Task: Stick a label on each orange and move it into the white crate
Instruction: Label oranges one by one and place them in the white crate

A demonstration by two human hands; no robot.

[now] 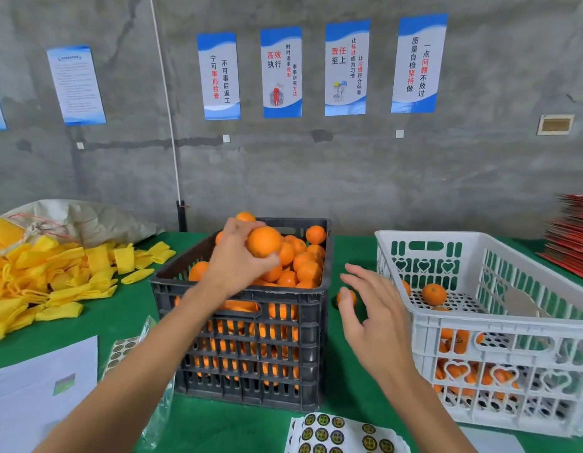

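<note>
Head view: orange (264, 241) is in the left hand (239, 256), fingers curled round it, lifted just above the pile in the black crate (237, 322). Right hand (375, 318) hovers between the two crates, fingers spread and relaxed, holding nothing. Risks: no label visible on the held orange, so moving it straight to the white crate (499, 328) would skip the sticker; the sticker sheet (342, 434) sits at the near table edge, well away from both hands. Grip covers only the orange's left and lower side, so it could roll out during a handover. A loose orange (347, 297) on the green tablecloth (120, 315) just beside the right hand could get knocked. Held fruit looks round, bright, smooth-skinned, unblemished on the visible side.
</note>
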